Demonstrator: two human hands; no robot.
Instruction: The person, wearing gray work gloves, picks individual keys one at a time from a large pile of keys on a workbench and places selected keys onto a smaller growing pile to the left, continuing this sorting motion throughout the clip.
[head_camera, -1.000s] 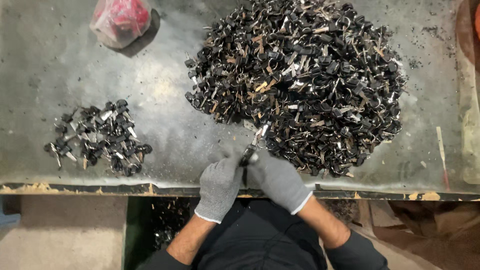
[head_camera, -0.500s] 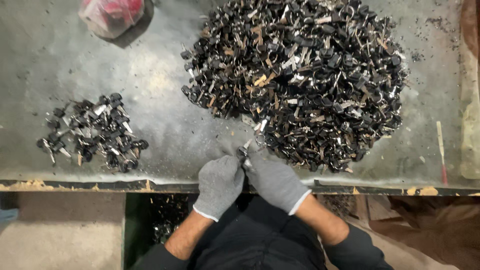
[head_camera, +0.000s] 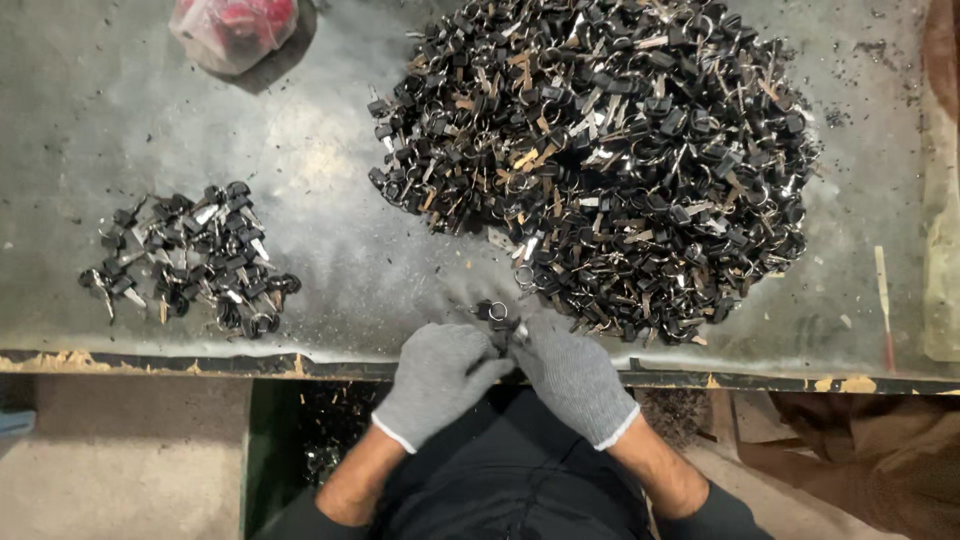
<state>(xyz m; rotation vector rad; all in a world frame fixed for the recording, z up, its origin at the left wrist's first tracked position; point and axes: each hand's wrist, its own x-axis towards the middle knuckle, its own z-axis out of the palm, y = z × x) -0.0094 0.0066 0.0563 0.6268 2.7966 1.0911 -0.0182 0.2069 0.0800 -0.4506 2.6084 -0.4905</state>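
Observation:
Both my hands wear grey knit gloves and meet at the near edge of a grey metal table (head_camera: 330, 170). My left hand (head_camera: 437, 380) and my right hand (head_camera: 575, 378) pinch a small black-headed key on a metal ring (head_camera: 497, 315) between their fingertips. Just beyond them lies a big heap of black-headed keys and rings (head_camera: 600, 150). A small pile of the same keys (head_camera: 190, 262) sits at the left of the table, apart from my hands.
A red object in a clear plastic bag (head_camera: 233, 28) lies at the far left. A thin stick with a red tip (head_camera: 884, 305) rests at the right. More dark scraps fill a green bin (head_camera: 300, 440) under the table edge.
My hands have drawn slightly back toward me and closed tighter around the key. The view has shifted a little down.

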